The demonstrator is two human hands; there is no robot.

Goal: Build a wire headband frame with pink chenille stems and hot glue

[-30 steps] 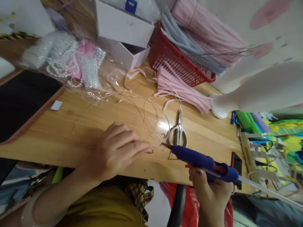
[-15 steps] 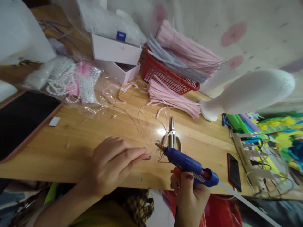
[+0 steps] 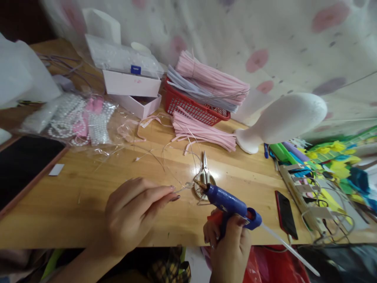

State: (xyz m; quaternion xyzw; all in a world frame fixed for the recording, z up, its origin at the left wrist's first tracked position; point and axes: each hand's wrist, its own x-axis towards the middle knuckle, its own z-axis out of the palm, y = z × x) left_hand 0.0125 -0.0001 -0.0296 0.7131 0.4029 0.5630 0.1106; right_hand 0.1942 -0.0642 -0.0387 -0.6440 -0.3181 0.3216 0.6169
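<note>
My right hand [image 3: 229, 243] is wrapped round the handle of a blue glue gun [image 3: 226, 202], its nozzle aimed up and to the left. A long whitish glue stick [image 3: 290, 248] sticks out of the gun's back. In a pinch between thumb and fingers, my left hand [image 3: 135, 212] holds the end of a thin wire [image 3: 181, 190]. The wire's far end lies close to the nozzle; whether they touch I cannot tell. Scissors [image 3: 205, 169] with pale handles lie just behind the nozzle, partly hidden by it. Loose thin wires [image 3: 165, 157] curl across the table beyond my hands.
Pink fuzzy stems [image 3: 203, 131] lie before a red basket [image 3: 194, 106] of more stems. Bagged pearl strands [image 3: 85, 122] and a dark tablet [image 3: 28, 165] are at left. A white foam head [image 3: 282, 122], a phone [image 3: 286, 214] and a power strip [image 3: 303, 200] stand or lie at right.
The view has shifted, so the table's things sit lower and further left. Both hands keep their holds, and the nozzle and wire end look slightly closer together.
</note>
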